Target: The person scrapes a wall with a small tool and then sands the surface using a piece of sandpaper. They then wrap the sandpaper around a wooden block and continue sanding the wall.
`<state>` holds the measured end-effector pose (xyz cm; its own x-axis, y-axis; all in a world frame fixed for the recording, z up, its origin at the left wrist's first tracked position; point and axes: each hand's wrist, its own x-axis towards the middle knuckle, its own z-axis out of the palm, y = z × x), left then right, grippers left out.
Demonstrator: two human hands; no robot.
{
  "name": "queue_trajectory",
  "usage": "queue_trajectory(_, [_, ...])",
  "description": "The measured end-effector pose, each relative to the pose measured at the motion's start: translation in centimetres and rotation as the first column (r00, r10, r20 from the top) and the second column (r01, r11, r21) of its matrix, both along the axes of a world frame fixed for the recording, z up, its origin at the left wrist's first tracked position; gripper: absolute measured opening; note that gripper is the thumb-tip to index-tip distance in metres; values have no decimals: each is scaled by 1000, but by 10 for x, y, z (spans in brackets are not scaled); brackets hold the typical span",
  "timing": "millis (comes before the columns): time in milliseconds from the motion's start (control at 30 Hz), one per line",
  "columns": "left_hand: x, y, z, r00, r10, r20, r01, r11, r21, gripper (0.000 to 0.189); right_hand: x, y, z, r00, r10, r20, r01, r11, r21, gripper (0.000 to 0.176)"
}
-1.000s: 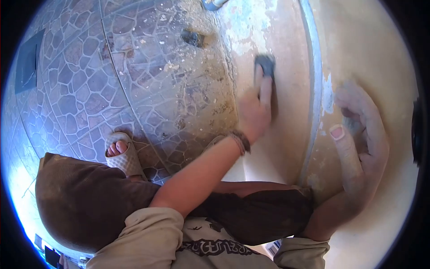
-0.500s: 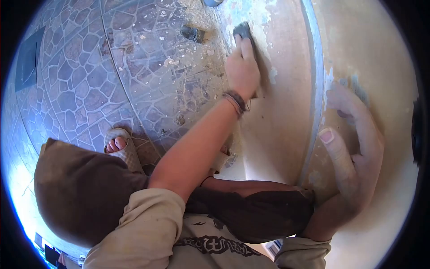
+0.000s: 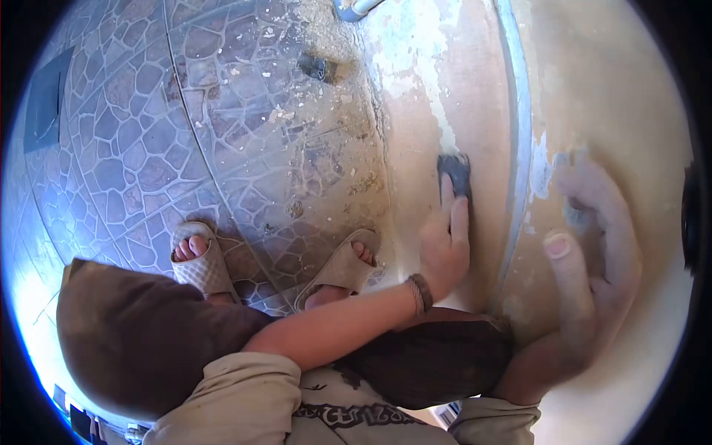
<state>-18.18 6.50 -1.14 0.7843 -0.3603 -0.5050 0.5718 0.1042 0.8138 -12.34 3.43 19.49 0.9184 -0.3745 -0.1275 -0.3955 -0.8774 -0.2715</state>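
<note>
My left hand (image 3: pixel 445 248), with a braided bracelet at its wrist, grips a dark flat-bladed scraper (image 3: pixel 455 176). Its fingers lie along the tool, and the blade is against the lower part of the wall (image 3: pixel 415 215). Just above the blade runs a strip of pale patches (image 3: pixel 445 133) where the paint has come off. My right hand (image 3: pixel 601 259) leans on the upper wall beyond the ledge, thumb apart and fingers stretched out and slightly bent. Near its fingertips is a bare grey patch (image 3: pixel 575 213). The scraper's handle is mostly hidden in my left hand.
A bluish-white ledge (image 3: pixel 519 96) runs along the wall. Paint flakes and dust lie on the stone-patterned floor (image 3: pixel 141 156), beside a small dark object (image 3: pixel 319 68). A grey pipe (image 3: pixel 354 9) stands at the far corner. My sandalled feet (image 3: pixel 196 259) are close to the wall.
My left hand has drawn the scraper down the wall toward my body, away from the pipe. The right hand has shifted slightly and remains on the wall. More of my second sandal shows.
</note>
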Motion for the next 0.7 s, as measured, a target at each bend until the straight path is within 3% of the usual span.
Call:
queue_trajectory(67, [-5,16,8,993,-105,-48,104,994,-31,62,-3,5,-3,996,-87,33,88,995,-35,49])
queue_trajectory(167, [30,5,-28,978,-79,194,64,995,82,61,-3,9,-5,988,-150,32,152,986,-73,51])
queue_trajectory(233, [106,-1,-36,978,-191,-79,189,982,-30,62,-3,15,-12,975,-198,98,204,977,-57,52])
queue_trajectory(300, [103,-1,-28,974,-192,-123,199,979,44,59,-4,17,-9,982,-173,81,178,982,-56,53])
queue_trajectory(333, [104,-3,-21,975,-177,-134,189,979,82,58,-5,12,-2,992,-121,29,123,990,-73,53])
queue_trajectory(400, [17,-12,-13,977,101,189,-127,983,133,57,-1,9,3,996,-86,14,87,993,-76,52])
queue_trajectory(467, [-6,-4,-3,979,117,168,-130,989,70,56,-2,10,1,992,-121,33,122,991,-48,51])
queue_trajectory(533, [4,12,7,978,-114,-174,101,992,-81,59,-2,10,-2,991,-132,19,133,989,-58,50])
queue_trajectory(567, [14,9,-2,988,-101,-121,102,995,3,58,-2,11,-3,991,-132,5,132,988,-74,50])
queue_trajectory(633, [87,3,-23,942,-185,-279,188,982,-17,55,-1,13,-6,985,-172,10,172,983,-62,51])
queue_trajectory(667, [130,8,-22,836,-283,-470,249,959,-135,54,-2,14,-6,984,-177,6,177,982,-64,50])
queue_trajectory(700, [127,4,-30,903,-240,-355,236,970,-55,53,-3,16,-6,983,-182,2,182,981,-65,50])
